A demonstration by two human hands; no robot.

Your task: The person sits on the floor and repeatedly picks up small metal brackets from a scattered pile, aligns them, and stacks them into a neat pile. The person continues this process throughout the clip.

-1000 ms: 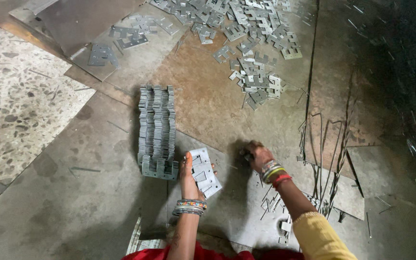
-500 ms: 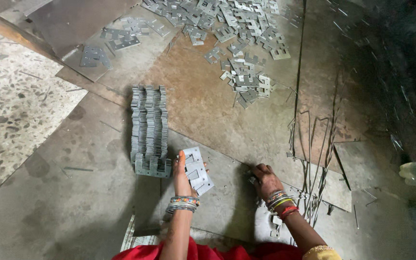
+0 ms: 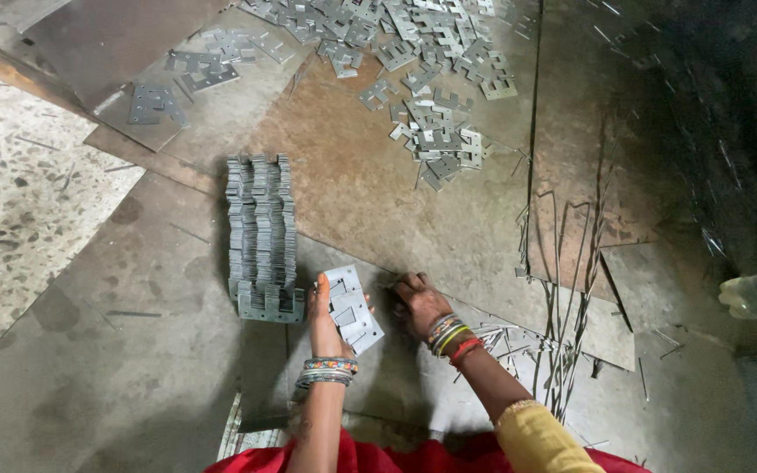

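1. My left hand (image 3: 324, 308) is curled around a small fan of flat metal plates (image 3: 352, 308); the fingers are closed on their left edge, and the plates tilt up off the floor.
2. My right hand (image 3: 420, 302) is knuckles-up and pressed down on the floor (image 3: 116, 368) just beside those plates; the fingers are bent, but I cannot tell whether anything is under them.
3. Both wrists carry bangles; the right sleeve is yellow, and red cloth shows at the lower edge.
4. Just left of my left hand stands a long packed row of plates (image 3: 262, 232) set on edge, running away from me; its near end almost touches the held plates.
5. To my right lie thin metal rods and strips (image 3: 571, 289), scattered over a loose sheet.
6. Farther off, a loose heap of plates (image 3: 422, 79) spreads over the rusty sheet; a few more (image 3: 194, 74) lie on the left.
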